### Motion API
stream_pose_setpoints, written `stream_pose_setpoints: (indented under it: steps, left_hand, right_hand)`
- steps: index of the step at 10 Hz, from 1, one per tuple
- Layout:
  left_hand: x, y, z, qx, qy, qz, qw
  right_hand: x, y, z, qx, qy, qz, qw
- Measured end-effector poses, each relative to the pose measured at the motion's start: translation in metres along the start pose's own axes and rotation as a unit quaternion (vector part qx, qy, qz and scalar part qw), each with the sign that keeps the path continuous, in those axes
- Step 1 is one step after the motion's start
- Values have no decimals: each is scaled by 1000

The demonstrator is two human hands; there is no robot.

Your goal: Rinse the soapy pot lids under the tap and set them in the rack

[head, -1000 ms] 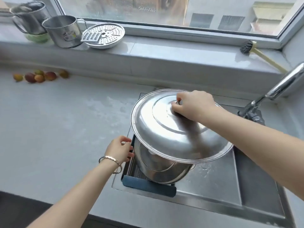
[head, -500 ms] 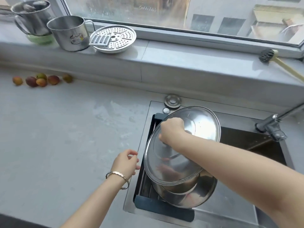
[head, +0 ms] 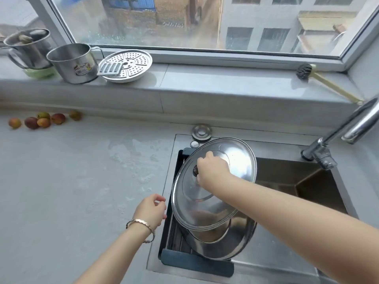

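Note:
A large steel pot lid (head: pixel 242 160) leans tilted in the dark drying rack (head: pixel 194 263) at the left side of the sink. My right hand (head: pixel 213 171) grips its dark knob from above. Under it a second steel lid (head: pixel 229 244) lies in the same rack, partly covered. My left hand (head: pixel 151 210), with a bracelet at the wrist, hovers at the rack's left edge with loosely curled fingers and holds nothing. The tap (head: pixel 338 138) reaches in from the right; no water is visible.
The sink basin (head: pixel 297 181) lies right of the rack. Soap foam patches (head: pixel 131 156) spot the grey counter. Several small fruits (head: pixel 41 120) sit at far left. On the windowsill stand steel mugs (head: pixel 73 62), a perforated steamer plate (head: pixel 127 65) and a brush (head: pixel 307 72).
My right hand has carried the big lid from above the sink down and left, tilting it into the rack over the other lid. My left hand has stayed beside the rack.

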State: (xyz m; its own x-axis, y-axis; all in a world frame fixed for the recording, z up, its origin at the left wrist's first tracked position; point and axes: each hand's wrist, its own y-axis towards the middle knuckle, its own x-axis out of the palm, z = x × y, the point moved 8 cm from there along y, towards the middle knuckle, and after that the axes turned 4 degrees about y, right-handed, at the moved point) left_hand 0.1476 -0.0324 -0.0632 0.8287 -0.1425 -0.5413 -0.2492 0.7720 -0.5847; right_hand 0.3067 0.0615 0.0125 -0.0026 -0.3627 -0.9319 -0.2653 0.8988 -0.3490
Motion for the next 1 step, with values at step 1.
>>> stream_pose_setpoints:
  steps: [1]
  left_hand:
    - [7,-3,36,46,68,15,996]
  right_hand:
    - [-17,-22,19,6,26,-9,1000]
